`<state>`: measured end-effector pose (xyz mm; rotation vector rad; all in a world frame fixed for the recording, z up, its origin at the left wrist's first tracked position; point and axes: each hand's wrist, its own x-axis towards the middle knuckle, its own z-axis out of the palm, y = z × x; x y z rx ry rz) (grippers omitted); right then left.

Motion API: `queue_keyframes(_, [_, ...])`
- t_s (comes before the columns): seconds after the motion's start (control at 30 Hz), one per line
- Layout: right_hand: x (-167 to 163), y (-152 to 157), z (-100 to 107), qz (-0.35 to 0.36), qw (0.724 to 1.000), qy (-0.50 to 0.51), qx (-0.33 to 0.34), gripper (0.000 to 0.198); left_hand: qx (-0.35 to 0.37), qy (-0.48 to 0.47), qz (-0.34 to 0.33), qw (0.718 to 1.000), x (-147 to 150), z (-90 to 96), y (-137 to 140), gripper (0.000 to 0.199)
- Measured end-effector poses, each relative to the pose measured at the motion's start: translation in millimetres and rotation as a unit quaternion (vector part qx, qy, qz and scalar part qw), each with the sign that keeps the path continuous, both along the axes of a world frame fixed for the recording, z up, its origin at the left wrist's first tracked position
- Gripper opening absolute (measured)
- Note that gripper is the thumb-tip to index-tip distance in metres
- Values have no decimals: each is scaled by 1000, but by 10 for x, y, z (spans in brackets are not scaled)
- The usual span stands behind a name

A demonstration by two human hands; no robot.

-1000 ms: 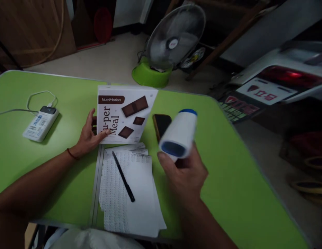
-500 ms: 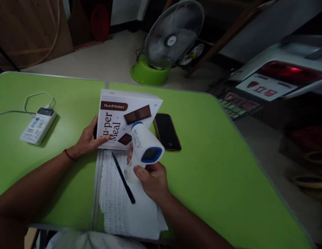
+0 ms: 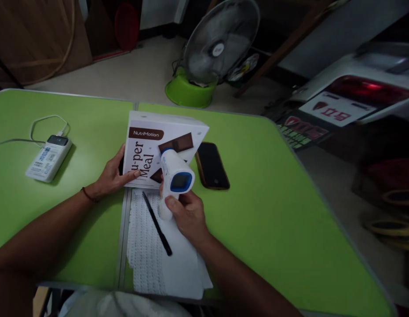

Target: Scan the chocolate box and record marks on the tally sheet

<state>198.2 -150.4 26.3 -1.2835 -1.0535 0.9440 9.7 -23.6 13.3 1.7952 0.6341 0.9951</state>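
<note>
- A white box (image 3: 148, 141) marked "NutriMotion" sits just left of the frame's centre on a green table (image 3: 273, 229).
- The left hand (image 3: 114, 176) grips the box's lower left edge, thumb across the printed front.
- The right hand (image 3: 189, 215) is wrapped around the handle of a white-and-blue gun-shaped device (image 3: 176, 169), apparently a thermometer, at centre, its nose toward the box front.
- To aim well, a steady box and a loose right wrist should help, with the nose square to the printed face and the blue-rimmed screen tilted toward the eyes.
- The forearm is best kept clear of the pen (image 3: 157, 224) and loose papers (image 3: 181, 268), lower centre.
- The device covers part of the box's artwork; whether its nose touches the box cannot be told.
- The left fingertips are behind the box, the trigger area is covered, and the dark screen is unreadable.
</note>
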Motion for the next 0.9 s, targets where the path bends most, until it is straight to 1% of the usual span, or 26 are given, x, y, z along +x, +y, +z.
queue_keyframes(0.13, [-14,-12,9,1,1000,4,14,31,8,-5,-8,1000,13,13,4,56])
queue_keyframes(0.33, [-14,-32,-12,14,1000,17,2,31,6,-5,-5,1000,8,-5,13,58])
queue_keyframes(0.5, [-15,-37,-7,20,999,22,12,30,0,-14,-17,1000,6,-9,19,54])
queue_keyframes(0.7, [-10,-35,19,21,1000,14,7,38,3,-19,-18,1000,3,-31,21,69])
queue_keyframes(0.8, [-2,-36,23,24,1000,14,13,37,16,-1,-7,1000,-9,-57,28,68])
queue_keyframes(0.9, [3,-37,20,24,999,11,19,38,26,-5,-3,1000,-9,-65,34,69])
